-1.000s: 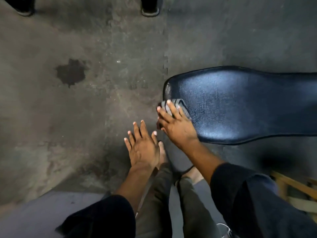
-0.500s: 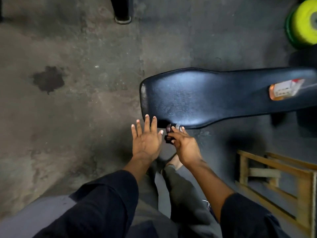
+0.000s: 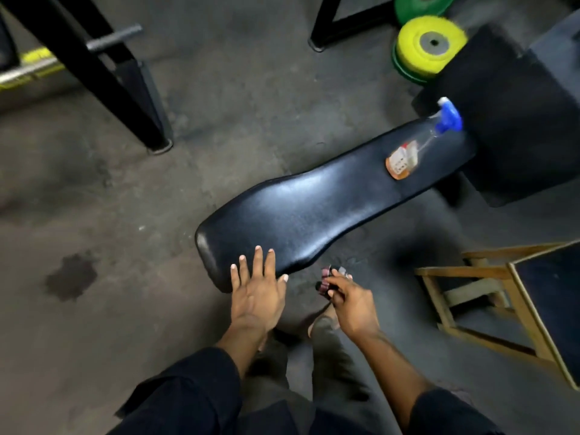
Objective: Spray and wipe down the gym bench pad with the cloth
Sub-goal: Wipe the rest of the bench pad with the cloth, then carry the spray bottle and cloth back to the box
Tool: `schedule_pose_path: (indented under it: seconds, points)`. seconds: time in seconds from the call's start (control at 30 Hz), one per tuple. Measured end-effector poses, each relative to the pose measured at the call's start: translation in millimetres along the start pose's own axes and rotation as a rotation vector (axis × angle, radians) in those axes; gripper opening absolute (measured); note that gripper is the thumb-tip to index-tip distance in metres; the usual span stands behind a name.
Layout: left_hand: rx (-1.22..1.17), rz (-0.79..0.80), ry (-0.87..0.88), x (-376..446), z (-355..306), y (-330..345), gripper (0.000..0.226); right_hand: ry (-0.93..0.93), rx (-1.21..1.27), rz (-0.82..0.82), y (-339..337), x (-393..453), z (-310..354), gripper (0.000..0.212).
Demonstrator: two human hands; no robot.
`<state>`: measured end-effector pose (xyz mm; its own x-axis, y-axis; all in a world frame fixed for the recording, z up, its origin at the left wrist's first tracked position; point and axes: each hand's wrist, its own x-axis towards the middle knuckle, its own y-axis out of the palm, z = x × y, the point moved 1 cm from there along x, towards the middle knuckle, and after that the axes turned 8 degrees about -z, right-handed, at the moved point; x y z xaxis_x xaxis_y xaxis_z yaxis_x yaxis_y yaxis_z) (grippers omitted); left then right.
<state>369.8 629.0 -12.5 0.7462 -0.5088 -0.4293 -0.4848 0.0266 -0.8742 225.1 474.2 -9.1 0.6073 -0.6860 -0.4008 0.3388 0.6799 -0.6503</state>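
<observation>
Your left hand lies flat and open, fingers spread, on the near end of the bench pad, holding nothing. Your right hand is just off the pad's near edge, beside the left hand, with its fingers closed around the bunched cloth; the cloth hangs clear of the pad, over the floor. The spray bottle lies on its side at the pad's far end, well away from both hands, its blue trigger head pointing away from you. It carries an orange and white label, but the writing is too blurred to read. The pad is black, glossy and finely textured, narrow and rounded at your end and wider toward the bottle, with a sheen along its middle. The cloth shows as a small wad, dark with reddish and grey patches, mostly hidden by your fingers
</observation>
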Motion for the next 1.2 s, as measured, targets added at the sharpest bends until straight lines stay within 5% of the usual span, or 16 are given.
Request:
schedule_pose_path:
  seconds: [0.77,1.2]
  points:
    - [0.212,-0.015,0.367,106,-273,-51,0.079,0.057,0.054,-0.28,-214,92,-86,0.038]
    - [-0.04,0.013,0.262,265,-363,-61,0.078,0.114,-0.018,-0.164,-240,197,-69,0.041]
